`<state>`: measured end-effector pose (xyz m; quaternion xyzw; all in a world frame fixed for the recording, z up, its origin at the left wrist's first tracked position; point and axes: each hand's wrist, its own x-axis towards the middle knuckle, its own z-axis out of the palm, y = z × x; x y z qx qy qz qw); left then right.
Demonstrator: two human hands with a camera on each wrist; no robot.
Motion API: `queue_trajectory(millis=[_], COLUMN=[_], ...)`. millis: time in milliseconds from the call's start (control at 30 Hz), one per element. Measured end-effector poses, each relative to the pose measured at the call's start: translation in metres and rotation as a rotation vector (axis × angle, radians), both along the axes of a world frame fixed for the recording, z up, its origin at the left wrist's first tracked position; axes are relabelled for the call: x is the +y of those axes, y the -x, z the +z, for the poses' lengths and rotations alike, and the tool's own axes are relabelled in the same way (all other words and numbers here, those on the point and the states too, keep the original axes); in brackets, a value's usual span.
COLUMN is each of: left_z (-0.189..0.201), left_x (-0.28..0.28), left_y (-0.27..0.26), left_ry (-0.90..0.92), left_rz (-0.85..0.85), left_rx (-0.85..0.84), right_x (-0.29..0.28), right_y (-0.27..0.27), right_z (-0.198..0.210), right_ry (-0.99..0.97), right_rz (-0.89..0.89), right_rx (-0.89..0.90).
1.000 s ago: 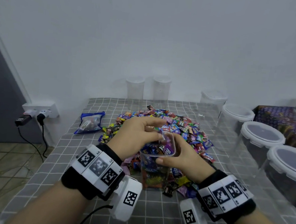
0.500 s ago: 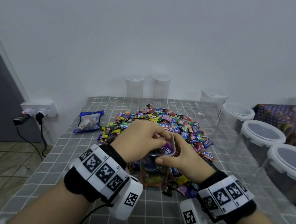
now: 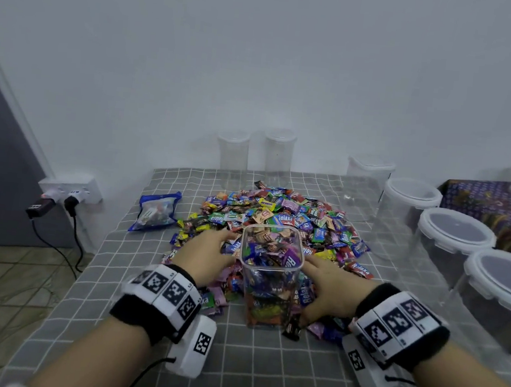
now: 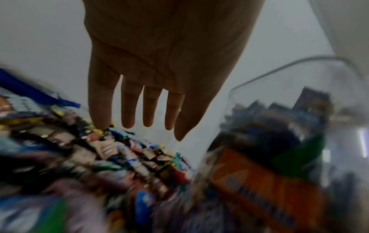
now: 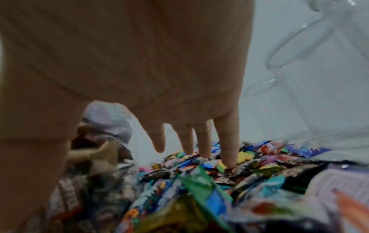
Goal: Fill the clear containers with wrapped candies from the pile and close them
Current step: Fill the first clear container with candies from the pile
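Observation:
A tall clear square container (image 3: 269,276), nearly full of wrapped candies and without a lid, stands at the near edge of the candy pile (image 3: 280,217). My left hand (image 3: 207,255) lies flat on the candies just left of it, fingers straight and spread (image 4: 139,108). On the other side my right hand (image 3: 328,286) is spread over the candies, straight fingertips (image 5: 229,151) touching the wrappers. Neither hand holds anything. The container's wall (image 4: 279,141) shows at the right of the left wrist view.
Two empty lidded clear tubes (image 3: 232,156) (image 3: 278,155) stand by the back wall. A row of lidded clear containers (image 3: 406,214) (image 3: 452,246) (image 3: 500,298) lines the right side. A blue candy bag (image 3: 155,211) lies left of the pile. The checked tablecloth (image 3: 262,365) covers the table.
Both hands have left the container's mouth and dropped to the pile on either side, fingers now spread flat. The container stands free.

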<state>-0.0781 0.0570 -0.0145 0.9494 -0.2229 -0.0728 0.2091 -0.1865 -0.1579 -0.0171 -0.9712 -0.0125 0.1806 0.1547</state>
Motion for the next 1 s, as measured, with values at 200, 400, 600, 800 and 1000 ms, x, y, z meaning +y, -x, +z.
queue_trajectory(millis=[200, 400, 600, 800, 1000], left_z=[-0.031, -0.023, -0.015, -0.010, -0.009], left_x=[-0.003, -0.009, -0.014, -0.015, -0.012], left_y=[-0.003, 0.005, 0.012, 0.013, 0.009], left_ry=[-0.469, -0.517, -0.502, -0.505, -0.434], left_rz=[-0.109, -0.186, -0.136, -0.111, -0.049], left_rx=[0.045, -0.046, -0.133, -0.156, -0.099], right_x=[0.004, 0.010, 0.012, 0.012, 0.006], right_y=[-0.007, -0.009, -0.011, -0.011, -0.011], right_z=[-0.008, -0.002, 0.003, 0.000, 0.007], right_ry=[0.252, 0.309, 0.260, 0.197, 0.164], right_rz=[0.007, 0.008, -0.033, -0.102, -0.145], right_rx=[0.115, 0.139, 0.077, 0.043, -0.059])
